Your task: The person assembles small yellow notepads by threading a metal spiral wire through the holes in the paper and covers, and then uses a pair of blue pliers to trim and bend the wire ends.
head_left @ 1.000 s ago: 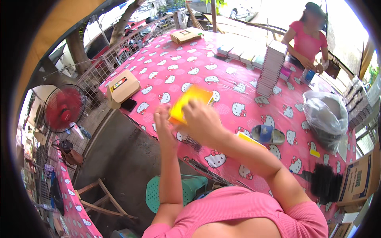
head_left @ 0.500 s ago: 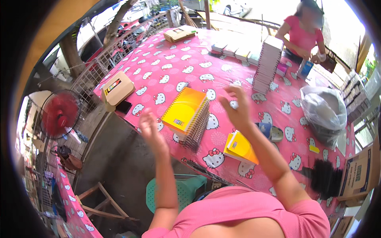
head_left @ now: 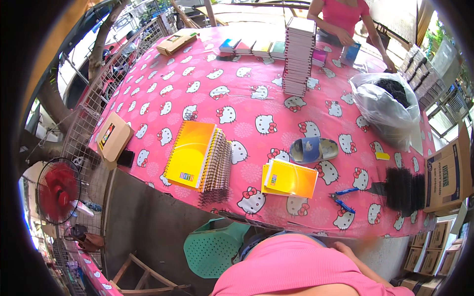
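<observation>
A tall stack of yellow-and-orange spiral notebooks (head_left: 190, 155) stands on the table, dark wire coils along its right side. To its right lies a short pile of small yellow pads (head_left: 290, 178). Blue-handled pliers (head_left: 343, 200) rest near the front edge, left of a bundle of black coils (head_left: 402, 191). My right arm (head_left: 360, 264) is low beside my body at the table's front edge. Its hand is not clear, with only a skin-coloured smear near the edge, so its fingers cannot be read. My left hand is out of the picture. I see neither hand holding anything.
The pink patterned tablecloth (head_left: 217, 101) carries a blue slipper (head_left: 313, 150), a tall notebook stack (head_left: 298, 59), a clear plastic bag (head_left: 387, 106) and a cardboard box (head_left: 447, 172). A co-worker (head_left: 343, 19) stands across the table. Below are a green plastic chair (head_left: 212, 251) and a red fan (head_left: 59, 192).
Both hands have left the space above the table; the right arm has dropped beside my body. The view has shifted, uncovering the pliers. The notebook stack and pads remain on the table.
</observation>
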Action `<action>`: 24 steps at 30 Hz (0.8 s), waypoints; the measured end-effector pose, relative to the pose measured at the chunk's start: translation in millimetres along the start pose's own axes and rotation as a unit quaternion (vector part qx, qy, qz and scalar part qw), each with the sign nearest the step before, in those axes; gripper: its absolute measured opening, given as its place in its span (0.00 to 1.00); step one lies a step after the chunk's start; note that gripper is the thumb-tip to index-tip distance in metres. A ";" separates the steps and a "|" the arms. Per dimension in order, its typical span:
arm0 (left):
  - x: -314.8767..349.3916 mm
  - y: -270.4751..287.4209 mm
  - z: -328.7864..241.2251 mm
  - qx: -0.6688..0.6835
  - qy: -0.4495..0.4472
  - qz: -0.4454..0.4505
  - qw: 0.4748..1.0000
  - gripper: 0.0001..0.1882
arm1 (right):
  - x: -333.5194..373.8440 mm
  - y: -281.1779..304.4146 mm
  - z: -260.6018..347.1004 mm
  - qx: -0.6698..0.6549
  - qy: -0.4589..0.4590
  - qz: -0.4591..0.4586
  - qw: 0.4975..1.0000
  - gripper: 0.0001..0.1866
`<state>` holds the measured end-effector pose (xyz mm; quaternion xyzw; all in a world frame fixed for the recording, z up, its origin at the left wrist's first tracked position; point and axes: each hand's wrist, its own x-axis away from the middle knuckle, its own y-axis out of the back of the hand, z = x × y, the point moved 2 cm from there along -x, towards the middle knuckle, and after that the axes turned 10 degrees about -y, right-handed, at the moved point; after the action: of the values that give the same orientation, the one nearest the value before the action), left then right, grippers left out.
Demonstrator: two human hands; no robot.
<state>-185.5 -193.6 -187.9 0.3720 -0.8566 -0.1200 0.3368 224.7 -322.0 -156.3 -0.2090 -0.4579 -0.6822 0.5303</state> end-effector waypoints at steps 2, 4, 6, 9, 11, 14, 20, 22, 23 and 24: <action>-4.0 0.5 6.8 0.019 0.032 -0.027 0.999 0.16 | 5.6 -1.0 2.4 -0.026 -0.046 0.007 0.999 0.17; -3.6 -0.8 12.4 0.034 0.053 -0.044 0.997 0.15 | 14.1 0.2 6.6 -0.047 -0.085 0.014 0.995 0.17; -3.3 -0.7 15.5 0.045 0.066 -0.058 0.995 0.15 | 12.7 -0.9 4.8 -0.097 -0.091 0.016 0.991 0.17; 1.0 -1.7 19.7 0.061 0.085 -0.075 0.992 0.15 | -3.1 -9.2 -16.2 -0.087 -0.073 -0.017 0.993 0.16; 1.8 -2.8 22.2 0.066 0.093 -0.080 0.990 0.15 | -12.3 -16.4 -26.2 -0.078 -0.092 -0.066 0.990 0.16; 6.7 -4.8 25.8 0.078 0.108 -0.091 0.987 0.15 | -20.5 -16.9 -13.2 0.009 -0.079 -0.067 0.995 0.15; 9.1 -7.4 28.8 0.085 0.120 -0.094 0.985 0.15 | -21.0 -12.1 0.9 -0.123 -0.076 0.039 0.989 0.14; 9.4 -7.2 29.1 0.088 0.122 -0.097 0.984 0.14 | -24.3 -14.8 -6.2 -0.106 -0.071 0.024 0.992 0.14; 10.0 -7.3 29.3 0.089 0.123 -0.098 0.984 0.14 | -28.2 -17.5 -13.2 -0.098 -0.068 0.016 0.993 0.15; 9.4 -7.3 29.4 0.091 0.124 -0.099 0.983 0.14 | -39.2 -22.5 -33.5 -0.079 -0.052 0.004 0.996 0.15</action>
<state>-205.7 -206.7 -208.6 0.4964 -0.7745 -0.0272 0.3912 224.6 -329.1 -212.1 -0.2873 -0.4290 -0.7023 0.4901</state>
